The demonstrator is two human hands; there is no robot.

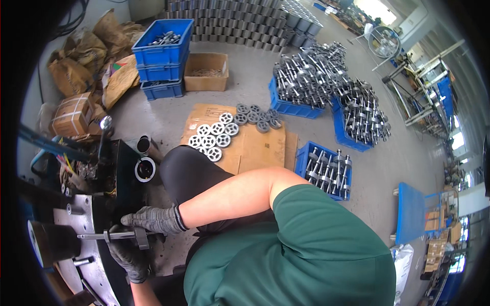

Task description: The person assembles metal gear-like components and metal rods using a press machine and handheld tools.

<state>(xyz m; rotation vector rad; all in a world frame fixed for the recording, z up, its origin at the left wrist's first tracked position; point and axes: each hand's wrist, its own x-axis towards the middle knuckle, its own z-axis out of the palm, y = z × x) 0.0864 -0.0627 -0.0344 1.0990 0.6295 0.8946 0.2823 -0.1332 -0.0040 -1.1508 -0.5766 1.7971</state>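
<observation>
A steel shaft with collars lies level between my hands, over the edge of a grey metal machine plate. Its thin end points left, close to a dark round machine cylinder; whether they touch I cannot tell. My left hand, in a grey glove, is closed around the shaft from below. Above it, my gloved right hand grips the shaft by the thick collar at its right end, with the fingertips partly hidden.
Silver spoked wheels and darker ones lie on flattened cardboard. Blue crates of similar shafts stand on the floor. Stacked blue bins and an open cardboard box are beyond. A blue cart stands right.
</observation>
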